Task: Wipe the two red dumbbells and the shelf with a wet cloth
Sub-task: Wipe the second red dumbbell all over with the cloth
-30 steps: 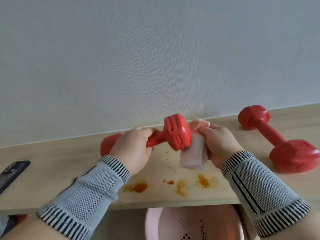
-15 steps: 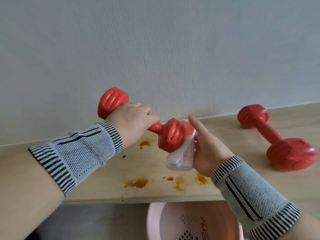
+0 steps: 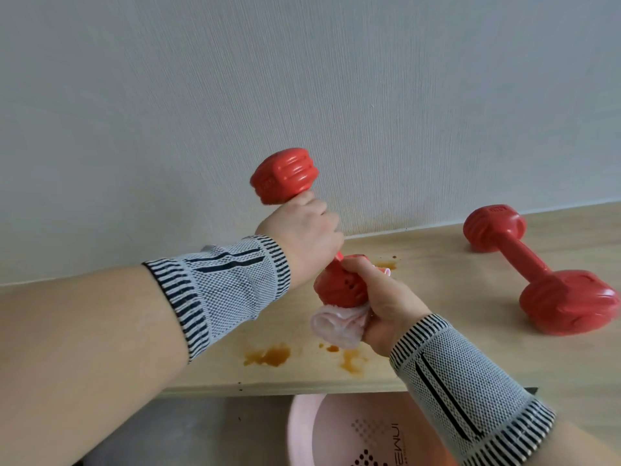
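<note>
Two red dumbbells, one lifted and one lying on the shelf (image 3: 437, 264).

Left hand (image 3: 302, 237) is clenched round the handle of the raised dumbbell (image 3: 285, 176), held steeply tilted above the shelf — upper head far, lower head near. Right hand (image 3: 379, 301) is curled about that lower head, pressing the pale wet cloth (image 3: 336, 322) against it. Second dumbbell (image 3: 537, 274) rests at right, well apart; orange-brown stains (image 3: 268, 354) mark the wood near the front edge — pink basin (image 3: 302, 428) below.
</note>
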The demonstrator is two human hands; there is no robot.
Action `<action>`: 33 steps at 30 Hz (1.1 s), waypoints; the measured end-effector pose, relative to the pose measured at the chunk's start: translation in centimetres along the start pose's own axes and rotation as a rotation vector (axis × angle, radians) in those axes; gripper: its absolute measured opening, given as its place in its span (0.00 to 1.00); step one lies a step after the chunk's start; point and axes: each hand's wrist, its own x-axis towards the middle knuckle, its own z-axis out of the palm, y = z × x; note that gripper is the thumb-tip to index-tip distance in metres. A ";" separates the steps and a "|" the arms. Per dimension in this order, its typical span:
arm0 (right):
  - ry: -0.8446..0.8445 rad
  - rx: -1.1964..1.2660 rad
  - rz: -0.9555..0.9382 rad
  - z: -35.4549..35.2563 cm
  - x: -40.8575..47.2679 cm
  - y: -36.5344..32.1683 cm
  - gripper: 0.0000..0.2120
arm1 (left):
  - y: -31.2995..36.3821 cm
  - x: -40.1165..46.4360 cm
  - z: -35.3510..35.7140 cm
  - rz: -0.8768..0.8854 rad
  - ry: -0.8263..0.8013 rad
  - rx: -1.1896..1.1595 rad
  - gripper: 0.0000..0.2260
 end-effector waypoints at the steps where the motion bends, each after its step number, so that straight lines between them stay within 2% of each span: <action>1: 0.008 0.011 -0.003 0.0 -0.1 -0.1 0.23 | 0.1 0.1 0.1 -0.007 0.116 -0.006 0.18; 4: 0.007 0.048 -0.034 -0.2 0.0 -0.6 0.21 | 0.2 -0.3 2.0 -0.017 0.500 -0.149 0.17; 6: 0.010 0.059 -0.049 -0.5 0.1 -1.0 0.20 | 0.6 -1.3 3.4 -0.082 0.645 -0.362 0.13; 8: -0.001 0.064 -0.042 -0.7 0.2 -1.1 0.21 | 1.5 -2.5 3.9 -0.372 0.729 -0.704 0.08; 9: -0.011 0.059 -0.037 -0.8 0.2 -1.1 0.21 | 2.0 -2.8 4.1 -0.595 0.728 -0.930 0.07; 10: -0.022 0.049 -0.033 -0.9 0.1 -1.1 0.20 | 2.4 -2.8 4.1 -0.812 0.668 -1.207 0.09; 11: -0.032 0.040 -0.028 -0.9 0.2 -1.1 0.20 | 2.6 -2.4 3.8 -0.950 0.559 -1.531 0.11; 13: -0.065 0.012 -0.015 -0.9 0.1 -1.0 0.19 | 3.1 -1.4 3.6 -0.981 0.439 -2.078 0.10; 14: -0.085 -0.009 -0.009 -0.8 0.0 -0.9 0.19 | 3.2 -0.9 3.3 -0.970 0.454 -2.205 0.06; 17: -0.149 -0.055 0.006 -0.8 0.0 -0.7 0.28 | 3.7 -0.2 2.8 -0.981 0.597 -2.368 0.02; 21: -0.261 0.028 0.072 -1.8 0.0 -1.6 0.35 | 4.1 -1.2 3.1 -0.951 0.739 -2.536 0.06; 24: -0.221 0.013 0.091 -1.5 0.2 -1.3 0.25 | 4.5 -1.8 3.5 -0.951 0.776 -2.584 0.05; 26: -0.138 -0.037 0.029 -1.1 0.5 -0.8 0.17 | 4.5 -1.9 3.7 -0.947 0.792 -2.548 0.04; 28: 0.066 -0.220 -0.136 -1.0 0.7 -0.8 0.08 | 4.3 -2.0 4.1 -0.939 0.827 -2.453 0.03; 30: 0.228 -0.505 -0.419 -1.3 0.8 -1.2 0.06 | 4.2 -2.1 4.6 -0.915 0.826 -2.342 0.01; 33: 0.218 -1.041 -1.051 -0.9 0.1 -1.1 0.10 | 4.1 -2.0 5.1 -0.847 0.804 -2.229 0.05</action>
